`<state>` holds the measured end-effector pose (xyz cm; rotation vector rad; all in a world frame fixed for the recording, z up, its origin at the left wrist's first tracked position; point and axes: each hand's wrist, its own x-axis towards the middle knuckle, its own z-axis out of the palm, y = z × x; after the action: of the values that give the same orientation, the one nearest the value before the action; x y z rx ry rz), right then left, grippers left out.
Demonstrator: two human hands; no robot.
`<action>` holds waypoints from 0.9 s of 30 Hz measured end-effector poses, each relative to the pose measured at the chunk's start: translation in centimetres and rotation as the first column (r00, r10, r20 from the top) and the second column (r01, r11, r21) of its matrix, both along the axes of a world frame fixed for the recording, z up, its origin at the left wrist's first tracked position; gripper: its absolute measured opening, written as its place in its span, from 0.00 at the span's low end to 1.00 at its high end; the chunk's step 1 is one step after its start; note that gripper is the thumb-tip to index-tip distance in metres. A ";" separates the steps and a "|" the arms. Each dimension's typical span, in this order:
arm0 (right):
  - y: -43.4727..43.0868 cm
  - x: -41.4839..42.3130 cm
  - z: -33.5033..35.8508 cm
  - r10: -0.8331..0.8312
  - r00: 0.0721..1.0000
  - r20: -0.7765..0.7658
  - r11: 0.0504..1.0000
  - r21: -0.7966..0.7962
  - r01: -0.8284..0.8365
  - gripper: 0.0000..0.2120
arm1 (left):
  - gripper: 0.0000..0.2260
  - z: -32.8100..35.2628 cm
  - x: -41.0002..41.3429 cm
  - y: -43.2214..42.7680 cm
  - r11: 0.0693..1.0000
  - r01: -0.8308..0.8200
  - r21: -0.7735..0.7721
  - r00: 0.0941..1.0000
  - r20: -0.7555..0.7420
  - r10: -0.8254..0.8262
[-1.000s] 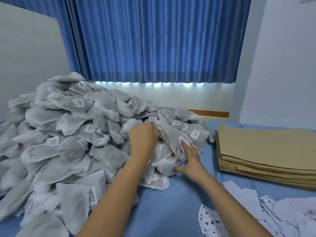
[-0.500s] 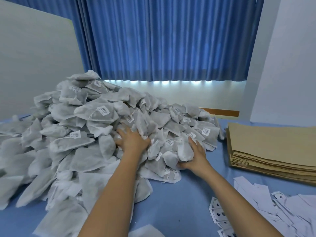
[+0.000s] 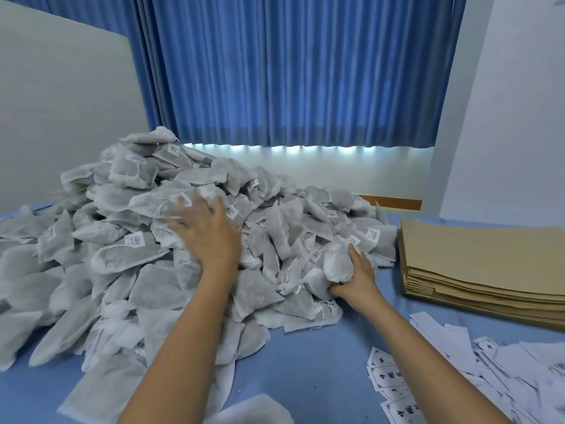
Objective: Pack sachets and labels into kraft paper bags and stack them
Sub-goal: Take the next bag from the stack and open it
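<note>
**A:** Through the head camera, where are the sachets?

**B:** A big heap of sachets covers the left and middle of the blue desk. It is highest at the back left, in front of a white board and a blue curtain.

**A:** And the hands?

**B:** Well apart. The left hand lies over the middle of the heap with fingers spread, holding nothing. It is blurred, so I cannot tell whether it presses on the heap. The right hand is at the heap's right edge, its fingers and thumb curled round a white sachet low down near the desk.

**A:** The bags?

**B:** A flat stack of kraft paper bags lies on the desk just right of the heap, touched by neither hand.

**A:** Labels?

**B:** Loose white labels are scattered at the near right, in front of the stack, some showing print. They lie beside the right forearm.
</note>
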<state>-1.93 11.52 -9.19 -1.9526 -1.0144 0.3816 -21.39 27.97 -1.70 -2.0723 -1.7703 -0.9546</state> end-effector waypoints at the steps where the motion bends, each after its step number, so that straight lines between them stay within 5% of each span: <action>1: 0.0 0.0 -0.1 -0.002 1.000 0.000 1.000 -0.004 0.002 0.51 | 0.28 -0.5 -0.9 0.6 0.988 -0.101 -0.120 0.994 0.033 0.106; 4: 0.0 0.1 -0.3 0.002 1.000 -0.013 1.000 -0.009 -0.003 0.51 | 0.35 -2.6 -1.9 2.0 0.933 -0.003 -0.359 0.968 0.233 0.093; 8: 0.2 0.5 -0.2 0.025 1.000 0.002 0.999 -0.040 -0.025 0.51 | 0.27 -4.1 0.4 0.0 0.918 0.267 -0.293 0.887 0.447 -0.115; 19: -0.1 0.5 0.5 -0.105 0.990 0.095 0.983 -0.143 0.118 0.40 | 0.15 -6.1 5.7 -7.6 0.820 0.427 -0.381 0.904 0.187 -0.384; 21: -0.5 0.4 0.8 -0.108 0.987 0.122 0.980 -0.152 0.127 0.41 | 0.18 -5.1 5.6 -7.6 0.806 0.318 -0.499 0.939 0.050 -0.340; 24: -1.3 0.4 1.5 -0.131 0.982 0.139 0.987 -0.076 0.142 0.40 | 0.24 -2.7 6.3 -9.2 0.844 -0.055 -0.534 0.931 -0.334 -0.151; 27: -2.0 0.5 1.6 -0.018 0.972 0.235 0.987 -0.148 0.054 0.34 | 0.22 -1.3 8.0 -12.5 0.946 -0.019 -0.325 0.963 -0.259 -0.070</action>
<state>-1.42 9.48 -7.56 -2.1909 -1.1238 0.2180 -13.40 15.44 -2.97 -2.2925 -1.8549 -0.3766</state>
